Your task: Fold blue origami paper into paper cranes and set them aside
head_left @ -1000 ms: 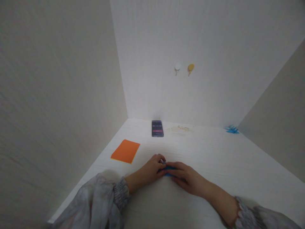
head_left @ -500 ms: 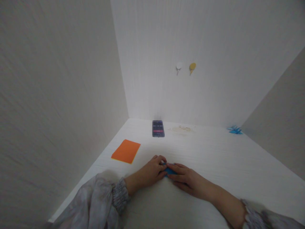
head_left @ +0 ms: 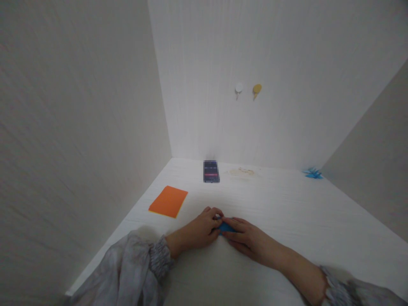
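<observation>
Since the first frame, the right hand (head_left: 255,242) has parted its fingers slightly, exposing more of the blue paper (head_left: 225,228), now between both hands over the white table (head_left: 274,199). From my remote seat, the left hand (head_left: 204,228) appears closed on its left end; whether the right grips or merely presses, I cannot tell. I judge even fingertip pressure best; fingers obstruct the edges. Beyond: orange sheet (head_left: 168,202), pixelated dark object (head_left: 211,171), folded blue piece (head_left: 313,173).
</observation>
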Demonstrator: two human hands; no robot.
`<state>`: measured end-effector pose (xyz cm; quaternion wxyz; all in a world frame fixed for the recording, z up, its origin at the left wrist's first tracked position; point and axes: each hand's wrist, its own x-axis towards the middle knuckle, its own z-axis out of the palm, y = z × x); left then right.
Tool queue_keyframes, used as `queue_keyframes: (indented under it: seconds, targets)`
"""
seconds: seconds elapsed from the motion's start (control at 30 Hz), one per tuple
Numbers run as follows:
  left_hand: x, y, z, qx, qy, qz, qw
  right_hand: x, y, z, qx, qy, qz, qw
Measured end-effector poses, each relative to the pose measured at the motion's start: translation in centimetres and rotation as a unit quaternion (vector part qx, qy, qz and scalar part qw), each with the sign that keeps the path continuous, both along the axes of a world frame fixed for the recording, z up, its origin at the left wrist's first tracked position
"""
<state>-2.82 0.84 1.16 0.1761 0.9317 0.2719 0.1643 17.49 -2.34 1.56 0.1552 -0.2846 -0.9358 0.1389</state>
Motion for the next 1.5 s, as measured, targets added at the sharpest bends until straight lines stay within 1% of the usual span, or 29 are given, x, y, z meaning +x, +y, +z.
queue_keyframes:
  seconds: [0.13,0.27,0.53,0.67,0.93,1.13,1.3,1.5]
  targets:
    - [0.1,0.1,-0.3,0.000,0.002,0.003,1.000,-0.1,0.0,0.0,0.009,0.009,0.004,1.000]
    - [0.1,0.1,-0.3,-0.003,-0.001,0.009,1.000,0.0,0.1,-0.1,0.016,-0.006,0.006,1.000]
    - [-0.1,-0.1,0.2,-0.007,0.002,0.003,1.000,0.1,0.0,-0.1,0.035,-0.021,0.008,0.999]
    - [-0.1,0.0,0.3,-0.004,0.005,0.002,1.000,0.2,0.0,0.2,0.033,-0.008,0.014,0.999]
    - [-0.1,0.2,0.0,0.000,0.000,-0.003,1.000,0.4,0.4,0.4,0.023,-0.007,0.027,0.999]
    - [-0.1,0.3,-0.1,0.000,0.002,-0.010,1.000,0.6,0.6,0.7,-0.006,0.027,0.049,0.998]
    - [-0.2,0.3,-0.2,-0.001,-0.002,-0.009,1.000,1.0,0.5,0.9,-0.037,0.025,0.046,0.998]
    - [-0.2,0.2,0.1,-0.002,0.006,-0.007,1.000,1.4,0.3,1.3,-0.063,0.025,0.044,0.997]
